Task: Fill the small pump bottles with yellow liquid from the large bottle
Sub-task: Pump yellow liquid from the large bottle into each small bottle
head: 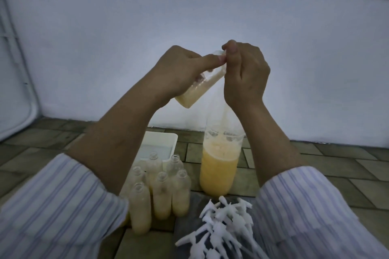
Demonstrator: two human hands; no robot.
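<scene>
My left hand (179, 71) grips a small clear bottle (197, 90), held up and tilted, with yellow liquid in its lower part. My right hand (244, 73) is closed at the bottle's neck; what it holds is hidden by the fingers. Below them, on the tiled floor, the large bottle (219, 166) stands open at the top and about half full of yellow liquid. Several small capless bottles (162, 191) holding yellow liquid stand in a cluster to its left.
A pile of white pump heads (223, 229) lies on a dark cloth near my right sleeve. A white tray (166, 139) sits behind the small bottles. A pale wall (126, 48) rises just behind the floor tiles.
</scene>
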